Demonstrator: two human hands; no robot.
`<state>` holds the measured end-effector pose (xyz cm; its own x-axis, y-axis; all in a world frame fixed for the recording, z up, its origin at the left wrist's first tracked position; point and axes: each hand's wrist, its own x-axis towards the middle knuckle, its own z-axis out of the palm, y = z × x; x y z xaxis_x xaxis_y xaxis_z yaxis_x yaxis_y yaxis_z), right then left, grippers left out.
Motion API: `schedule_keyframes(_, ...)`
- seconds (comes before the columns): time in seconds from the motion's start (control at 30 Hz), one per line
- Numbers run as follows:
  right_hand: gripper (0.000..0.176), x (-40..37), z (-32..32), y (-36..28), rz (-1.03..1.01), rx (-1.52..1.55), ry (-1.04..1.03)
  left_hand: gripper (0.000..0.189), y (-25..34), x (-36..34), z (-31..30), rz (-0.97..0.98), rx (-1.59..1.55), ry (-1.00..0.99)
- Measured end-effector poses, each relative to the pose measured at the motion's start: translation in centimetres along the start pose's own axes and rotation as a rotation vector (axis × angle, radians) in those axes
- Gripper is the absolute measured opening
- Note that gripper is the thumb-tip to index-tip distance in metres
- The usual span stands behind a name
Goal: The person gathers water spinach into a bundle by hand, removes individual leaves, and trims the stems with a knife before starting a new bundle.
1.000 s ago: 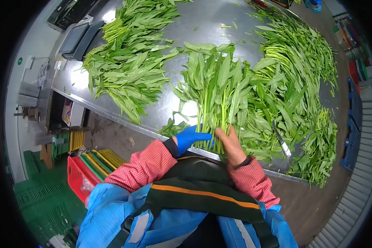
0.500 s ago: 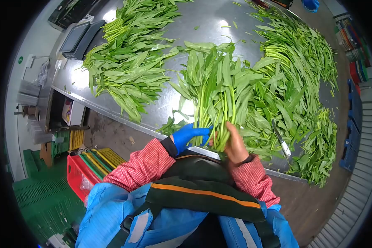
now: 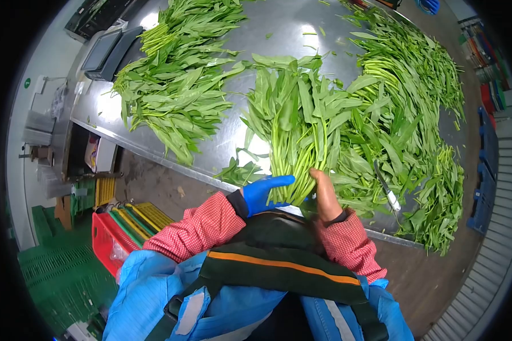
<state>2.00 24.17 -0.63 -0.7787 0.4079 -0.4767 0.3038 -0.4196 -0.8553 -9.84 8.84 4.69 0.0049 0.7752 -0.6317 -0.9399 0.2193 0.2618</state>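
1. One leafy bunch lies at the near edge of the tabletop.
2. The gloved left hand clamps its stems, thumb in front.
3. The bare right hand touches their right side — fingers hidden, whether it grips I cannot tell.

- There was one metal table.
- Two hands were at its near edge: one left hand, one right hand.
- One bunch of leafy greens was between them.
- Two large heaps lay there: one left heap of greens, one right heap of greens.
- One knife lay near the near right corner.
- One screen stood by the left edge.
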Motion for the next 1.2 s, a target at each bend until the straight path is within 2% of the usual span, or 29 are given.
schedule_keyframes(0.03,0.038,-0.4,0.1,-0.9,0.058,-0.035,0.016,0.042,-0.3,0.8,-0.8,-0.004,0.104,-0.019)
schedule_keyframes(0.13,0.039,-0.5,0.1,-1.2,0.024,0.018,-0.016,0.044,-0.4,1.2,-1.1,0.065,0.239,-0.029)
schedule_keyframes(0.23,0.041,0.1,-0.8,-0.1,0.004,-0.118,-0.035,0.047,-0.6,1.5,-1.8,0.082,0.041,-0.123)
schedule_keyframes(0.33,0.044,0.6,-0.3,0.1,-0.131,-0.376,-0.057,0.051,-0.8,0.9,-0.6,-0.005,-0.2,-0.234)
schedule_keyframes(0.37,0.051,0.6,0.1,0.0,-0.249,-0.536,0.052,0.051,-0.8,1.0,-0.4,-0.015,-0.197,-0.255)
schedule_keyframes(0.47,0.06,-1.4,0.6,-5.7,0.061,-1.085,0.037,0.052,-0.7,1.3,-0.2,-0.034,-0.177,-0.28)
schedule_keyframes(0.5,0.055,-2.2,0.4,-6.9,-0.093,-1.274,0.014,0.051,-0.5,1.2,-0.6,-0.031,-0.164,-0.262)
schedule_keyframes(0.6,0.042,-4.5,2.0,-12.2,-0.311,-1.34,0.193,0.049,-0.4,1.2,-0.8,0.003,-0.091,-0.28)
schedule_keyframes(0.63,0.033,-4.2,2.2,-12.1,-0.468,-1.261,0.236,0.048,-0.4,1.3,-0.7,0.016,-0.058,-0.302)
schedule_keyframes(0.73,0.033,-1.4,4.0,-10.7,-0.84,-1.073,0.29,0.048,-0.8,1.8,-0.8,0.004,0.04,-0.205)
schedule_keyframes(0.77,0.028,-0.7,4.3,-10.3,-0.759,-1.192,0.25,0.047,-0.7,1.7,-0.5,-0.018,0.041,-0.182)
schedule_keyframes(0.9,0.014,-0.7,4.4,-9.7,-0.75,-1.087,0.155,0.042,-0.8,1.8,-1.3,0.115,0.152,-0.14)
schedule_keyframes(1.0,0.013,-2.4,4.1,-10.2,-0.858,-0.955,-0.045,0.036,-1.3,1.9,-2.1,0.124,0.092,-0.127)
schedule_keyframes(1.1,0.009,-4.1,4.5,-9.7,-0.777,-0.828,-0.188,0.036,-2.1,2.3,-4.4,0.223,0.071,-0.25)
schedule_keyframes(1.13,0.008,-4.3,4.4,-9.3,-0.758,-0.803,-0.227,0.036,-2.0,2.8,-5.3,0.155,0.141,-0.344)
schedule_keyframes(1.17,0.005,-4.6,4.2,-8.8,-0.421,-0.642,-0.264,0.037,-1.9,3.5,-6.3,0.083,0.211,-0.436)
schedule_keyframes(1.2,0.005,-5.1,4.3,-8.8,-0.236,-0.407,-0.41,0.037,-2.2,4.7,-7.8,0.008,0.282,-0.527)
